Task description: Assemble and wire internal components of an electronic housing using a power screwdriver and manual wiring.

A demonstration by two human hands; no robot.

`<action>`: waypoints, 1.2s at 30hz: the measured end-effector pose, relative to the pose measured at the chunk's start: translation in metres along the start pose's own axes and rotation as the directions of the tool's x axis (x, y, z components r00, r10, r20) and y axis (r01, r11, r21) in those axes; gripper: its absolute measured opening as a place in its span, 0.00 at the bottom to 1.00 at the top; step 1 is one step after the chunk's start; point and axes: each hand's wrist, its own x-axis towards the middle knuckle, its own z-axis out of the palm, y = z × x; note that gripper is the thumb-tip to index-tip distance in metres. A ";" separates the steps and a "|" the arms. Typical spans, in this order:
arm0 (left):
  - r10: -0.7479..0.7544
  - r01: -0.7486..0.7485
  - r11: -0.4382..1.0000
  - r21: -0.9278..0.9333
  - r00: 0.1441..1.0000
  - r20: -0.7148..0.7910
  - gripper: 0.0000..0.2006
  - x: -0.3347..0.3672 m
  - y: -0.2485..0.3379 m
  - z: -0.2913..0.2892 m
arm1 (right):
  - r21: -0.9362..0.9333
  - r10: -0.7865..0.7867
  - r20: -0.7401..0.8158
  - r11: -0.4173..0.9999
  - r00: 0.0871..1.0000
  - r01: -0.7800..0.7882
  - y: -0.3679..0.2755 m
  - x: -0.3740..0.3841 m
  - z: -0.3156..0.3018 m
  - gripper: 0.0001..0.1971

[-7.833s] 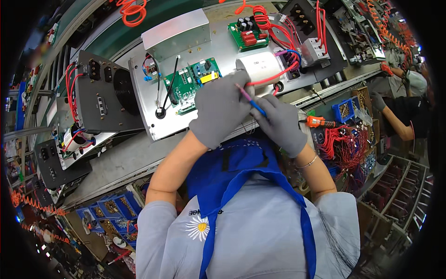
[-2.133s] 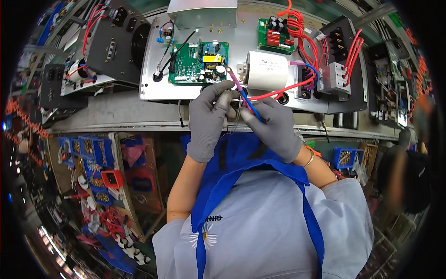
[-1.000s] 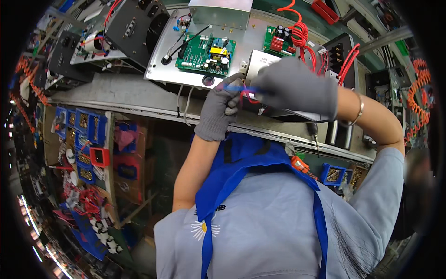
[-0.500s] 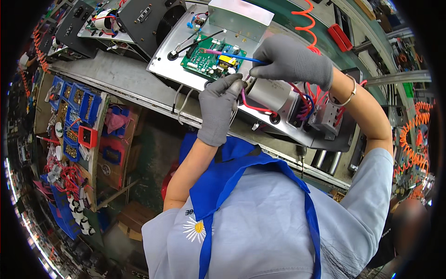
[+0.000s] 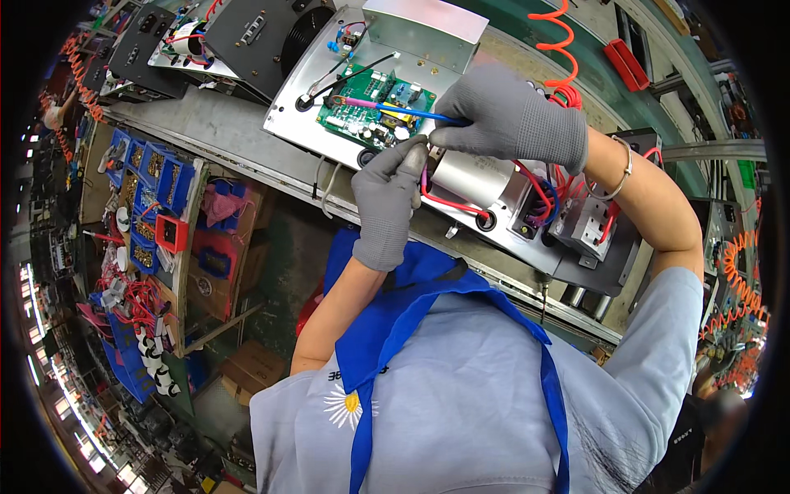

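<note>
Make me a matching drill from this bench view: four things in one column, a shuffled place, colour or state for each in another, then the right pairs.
1. Blue wire
2. Circuit board
3. Cylinder
4. Bin

A. Silvery white
B. Red, upper right
C. In the right hand's grip
D. Green, crossed by a wire

Pairs: 1-C, 2-D, 3-A, 4-B

head — left fisheye | faces steeply down | close above shirt point(image 5: 461, 395) | workbench point(image 5: 222, 140) slants ahead
</note>
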 end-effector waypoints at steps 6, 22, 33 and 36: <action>0.012 -0.015 0.996 0.089 0.999 0.036 0.13 -0.002 0.005 -0.001 | -0.019 0.037 0.015 0.999 0.999 -0.037 -0.001 0.000 0.003 0.18; 0.410 -0.462 0.516 0.721 0.873 0.266 0.12 0.013 0.005 -0.004 | -0.068 0.000 -0.116 0.998 0.993 -0.008 0.007 0.006 0.013 0.17; 0.270 -0.361 0.784 0.506 0.931 0.247 0.13 0.022 0.004 -0.011 | -0.129 0.207 0.136 0.973 0.969 -0.190 -0.003 0.014 -0.009 0.17; 0.132 -0.202 0.916 0.347 0.968 0.214 0.14 0.024 0.009 -0.010 | -0.097 0.203 0.123 0.977 0.971 -0.192 0.000 0.015 -0.010 0.18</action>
